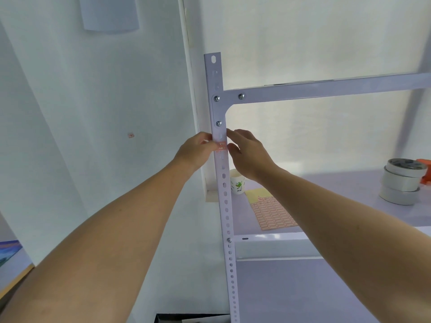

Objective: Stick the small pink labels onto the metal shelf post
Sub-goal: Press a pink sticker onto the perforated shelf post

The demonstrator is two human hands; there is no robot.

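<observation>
The person is working at the metal shelf post (225, 194), a white perforated upright running from about 12 o'clock down to 6 o'clock in the head view. Both hands are meeting on it just below the bolted corner bracket. The left hand (196, 149) is coming in from 9 o'clock, its fingertips pressing against a pink label (221, 145) lying on the front face of the post. The right hand (247, 152) is arriving from 3 o'clock with its fingers loosely curled and narrow, touching the post's right edge beside the label; whether it is pinching anything cannot be told.

The label sheet (272, 213), pink-printed on a yellow backing, is lying flat on the shelf (338, 183) at about 4 o'clock from the hands, near a paper cup (237, 185). Rolls of tape (400, 183) are stacked well apart at 3 o'clock. One stray pink label (131, 135) is sitting on the wall at 9 o'clock.

These labels are probably very light, thin and floppy, with a tacky underside, so they are likely curling or sticking to skin if gripped flat. Each is best lifted by one corner or edge with fingertips, laid down from one side, then smoothed firmly across. The post looks stiff and steady, taking pressure well, though its punched holes are leaving little solid face for adhesion.
</observation>
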